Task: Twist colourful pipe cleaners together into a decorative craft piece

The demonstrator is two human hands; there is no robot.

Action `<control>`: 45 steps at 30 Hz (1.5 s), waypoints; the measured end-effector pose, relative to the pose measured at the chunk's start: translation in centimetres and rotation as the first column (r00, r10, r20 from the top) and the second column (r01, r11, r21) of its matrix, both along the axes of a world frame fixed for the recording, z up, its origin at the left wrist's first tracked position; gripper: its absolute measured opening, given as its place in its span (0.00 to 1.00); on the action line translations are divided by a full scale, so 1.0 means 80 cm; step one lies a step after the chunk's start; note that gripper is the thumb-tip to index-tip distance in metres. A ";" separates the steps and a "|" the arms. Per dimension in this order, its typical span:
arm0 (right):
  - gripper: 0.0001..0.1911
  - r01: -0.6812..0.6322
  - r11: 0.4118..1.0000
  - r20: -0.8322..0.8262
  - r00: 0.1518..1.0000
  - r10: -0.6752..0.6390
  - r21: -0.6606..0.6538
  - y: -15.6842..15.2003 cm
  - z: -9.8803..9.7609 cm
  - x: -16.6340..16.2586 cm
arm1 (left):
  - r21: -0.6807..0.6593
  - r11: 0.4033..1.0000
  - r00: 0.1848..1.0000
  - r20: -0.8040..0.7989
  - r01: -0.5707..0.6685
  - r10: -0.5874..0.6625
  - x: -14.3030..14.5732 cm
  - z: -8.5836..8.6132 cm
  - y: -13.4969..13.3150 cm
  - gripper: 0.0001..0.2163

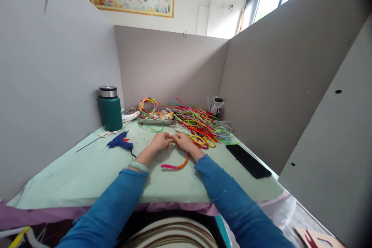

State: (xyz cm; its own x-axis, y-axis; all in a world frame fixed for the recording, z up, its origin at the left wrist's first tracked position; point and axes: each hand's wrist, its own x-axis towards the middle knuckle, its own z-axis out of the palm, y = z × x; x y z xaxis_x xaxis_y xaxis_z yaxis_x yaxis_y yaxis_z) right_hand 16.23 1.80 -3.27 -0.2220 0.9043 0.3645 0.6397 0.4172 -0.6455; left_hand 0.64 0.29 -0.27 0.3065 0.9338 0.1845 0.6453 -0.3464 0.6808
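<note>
My left hand [161, 140] and my right hand [184, 141] meet over the middle of the table, fingertips pinched close together. Whatever lies between the fingers is too small or hidden to make out. A curved strip [178, 167], fuzzy like pipe cleaner and coloured pink and orange, emerges from beneath my right wrist; I cannot tell whether its far end reaches my fingers. Yellow-handled scissors [200, 140] rest just beyond my right hand, partly covered by it. A blue glue gun [120, 141] lies left of my left hand.
Colourful pipe cleaners [196, 118] are heaped at the back right, near a black phone-like slab [248, 161]. A metal tray [157, 122] of small pieces carries a multicoloured ring [140, 105]. At the left stands a green bottle [110, 110]. Grey partitions [174, 66] enclose the table.
</note>
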 end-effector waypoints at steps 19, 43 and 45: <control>0.17 0.002 0.999 0.063 0.998 -0.004 0.034 0.001 -0.002 -0.001 | -0.058 0.998 1.000 0.011 0.028 -0.027 -0.001 -0.004 0.003 0.14; 0.19 -0.008 0.998 0.017 1.000 0.007 0.056 0.002 -0.004 0.000 | -0.234 0.971 0.993 0.115 0.047 -0.020 0.000 -0.007 0.002 0.13; 0.19 -0.012 0.998 0.010 1.000 0.011 0.057 0.002 -0.004 0.000 | -0.245 0.968 0.990 0.139 0.047 -0.012 0.000 -0.008 0.002 0.12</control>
